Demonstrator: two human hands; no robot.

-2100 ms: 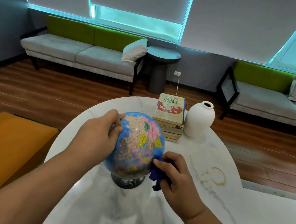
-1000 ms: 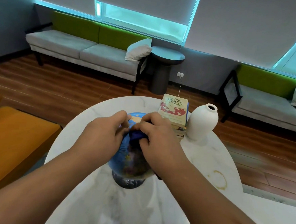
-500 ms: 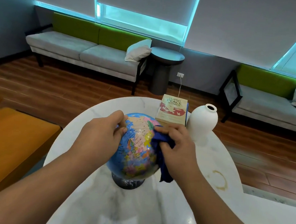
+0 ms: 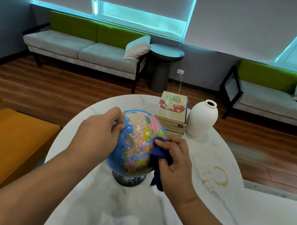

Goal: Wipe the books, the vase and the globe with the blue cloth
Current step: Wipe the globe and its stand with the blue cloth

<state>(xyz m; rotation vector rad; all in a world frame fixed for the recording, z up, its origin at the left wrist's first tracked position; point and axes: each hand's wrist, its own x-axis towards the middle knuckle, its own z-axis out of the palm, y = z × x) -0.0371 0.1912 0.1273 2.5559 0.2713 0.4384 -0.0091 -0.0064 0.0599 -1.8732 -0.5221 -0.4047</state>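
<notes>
A colourful globe [image 4: 136, 143] on a dark round base stands in the middle of the white marble table [image 4: 208, 203]. My left hand [image 4: 97, 135] grips the globe's left side, fingers curled over its top. My right hand [image 4: 174, 159] holds the bunched blue cloth [image 4: 157, 156] against the globe's right side; a tail of cloth hangs down by the base. Behind the globe lies a stack of books [image 4: 173, 112] with a cream cover on top. Right of the books stands a white vase [image 4: 202, 118].
Brown ring stains [image 4: 216, 177] mark the table right of my right hand. An orange seat [image 4: 12, 144] sits left of the table. Grey-and-green sofas [image 4: 85, 51] and a dark round side table [image 4: 165, 61] line the far wall across the wooden floor.
My right hand with the cloth slid from the top of the globe down its right side. My left hand kept its hold on the left side.
</notes>
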